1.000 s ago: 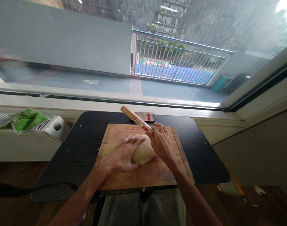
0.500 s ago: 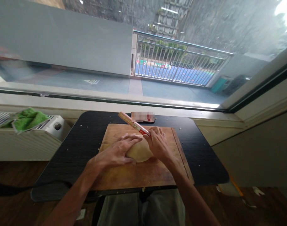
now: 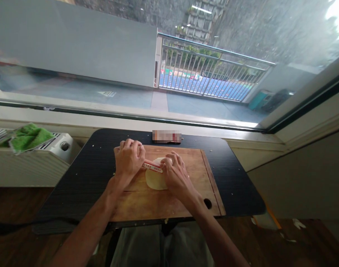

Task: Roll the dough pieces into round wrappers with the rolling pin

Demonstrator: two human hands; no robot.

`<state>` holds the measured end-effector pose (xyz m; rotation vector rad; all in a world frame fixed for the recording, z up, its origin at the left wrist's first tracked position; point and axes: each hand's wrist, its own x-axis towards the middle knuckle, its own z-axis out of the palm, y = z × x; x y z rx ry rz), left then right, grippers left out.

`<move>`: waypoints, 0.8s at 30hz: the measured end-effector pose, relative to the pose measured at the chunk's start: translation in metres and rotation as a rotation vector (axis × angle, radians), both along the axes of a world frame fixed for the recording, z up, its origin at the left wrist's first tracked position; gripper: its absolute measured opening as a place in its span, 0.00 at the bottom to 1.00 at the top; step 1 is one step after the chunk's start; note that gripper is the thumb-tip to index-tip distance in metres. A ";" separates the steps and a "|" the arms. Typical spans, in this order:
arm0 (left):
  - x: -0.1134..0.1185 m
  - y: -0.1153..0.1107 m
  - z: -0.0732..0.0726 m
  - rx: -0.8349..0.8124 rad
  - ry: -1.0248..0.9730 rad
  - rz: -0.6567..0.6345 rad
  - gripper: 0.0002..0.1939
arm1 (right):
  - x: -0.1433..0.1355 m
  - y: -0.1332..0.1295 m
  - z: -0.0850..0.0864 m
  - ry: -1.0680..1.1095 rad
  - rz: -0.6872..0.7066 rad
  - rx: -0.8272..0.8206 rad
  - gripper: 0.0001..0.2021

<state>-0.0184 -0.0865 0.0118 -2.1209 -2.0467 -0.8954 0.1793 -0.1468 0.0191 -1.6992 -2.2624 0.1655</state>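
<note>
A thin rolling pin with a printed red-and-white label lies across a flat, pale piece of dough. My left hand is closed over its left end, with the fingers curled. Around the right end my right hand is closed too, just above the dough's right side, and covers part of the sheet. Under everything is a wooden cutting board with a dark round hole near its lower right corner.
The board rests on a black table dotted with small crumbs. Behind it sits a small flat object, partly blurred. A green cloth drapes over a white radiator at left. Beyond the table rises a window.
My left hand has left the dough and taken hold of the rolling pin's left end. The rolling pin has come down from a raised slant onto the dough.
</note>
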 end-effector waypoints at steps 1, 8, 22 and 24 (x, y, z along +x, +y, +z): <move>-0.002 0.000 -0.002 -0.011 0.016 -0.003 0.14 | 0.001 0.001 0.001 -0.003 -0.027 -0.021 0.17; -0.008 -0.002 -0.007 0.023 0.018 -0.021 0.16 | 0.000 0.007 0.003 -0.058 -0.235 -0.083 0.26; -0.008 -0.002 -0.012 0.022 -0.037 0.034 0.15 | 0.000 0.014 0.002 -0.086 -0.344 -0.036 0.29; -0.008 0.000 -0.013 0.027 -0.018 0.044 0.15 | 0.003 0.023 0.003 -0.085 -0.342 -0.062 0.29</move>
